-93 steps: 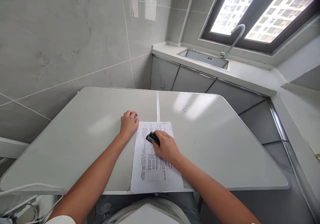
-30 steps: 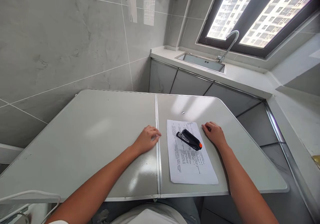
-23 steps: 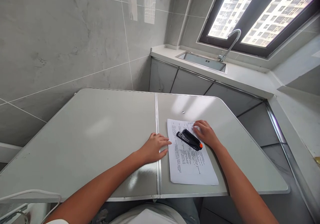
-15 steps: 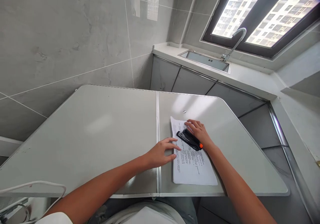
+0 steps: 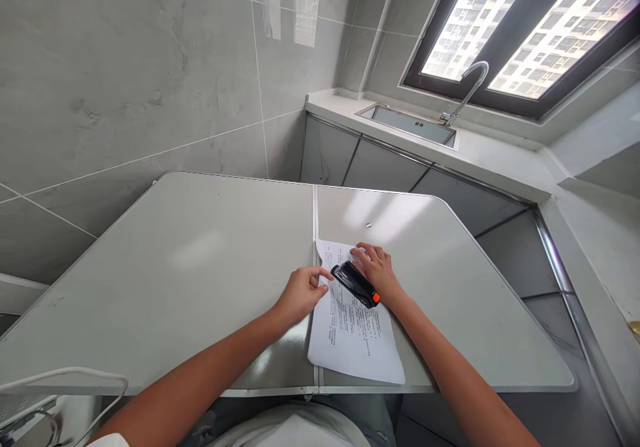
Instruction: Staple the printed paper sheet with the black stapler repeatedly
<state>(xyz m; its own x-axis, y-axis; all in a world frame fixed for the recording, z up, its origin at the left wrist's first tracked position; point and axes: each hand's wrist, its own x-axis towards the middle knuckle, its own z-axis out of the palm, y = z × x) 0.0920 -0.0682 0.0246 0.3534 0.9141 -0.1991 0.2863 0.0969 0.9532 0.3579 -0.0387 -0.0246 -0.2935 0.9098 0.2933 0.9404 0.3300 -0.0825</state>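
Observation:
Printed sheets of paper (image 5: 350, 347) lie slightly askew across the table's seam, text side up. A black stapler (image 5: 356, 284) with an orange end rests slantwise on them. At the sheets' left edge is my left hand (image 5: 301, 295), its thumb and bent index finger closed about that edge, near the stapler's left tip. My right hand (image 5: 377, 272) lies over the upper right part of the paper, close against the stapler. Its fingers stretch forward over the print, and its thumb is partly hidden.
The pale folding table (image 5: 225, 247) has a metal seam down its middle. A tiny metallic bit (image 5: 369, 225) lies beyond the paper. Behind stand a counter with a sink (image 5: 410, 126) and a faucet (image 5: 467, 94). A white cable (image 5: 75, 371) loops at the lower left.
The sheets and stapler have shifted left, and the paper's near end has turned, now crossing the seam. Both hands have moved left; my left fingers have drawn in at the paper's edge.

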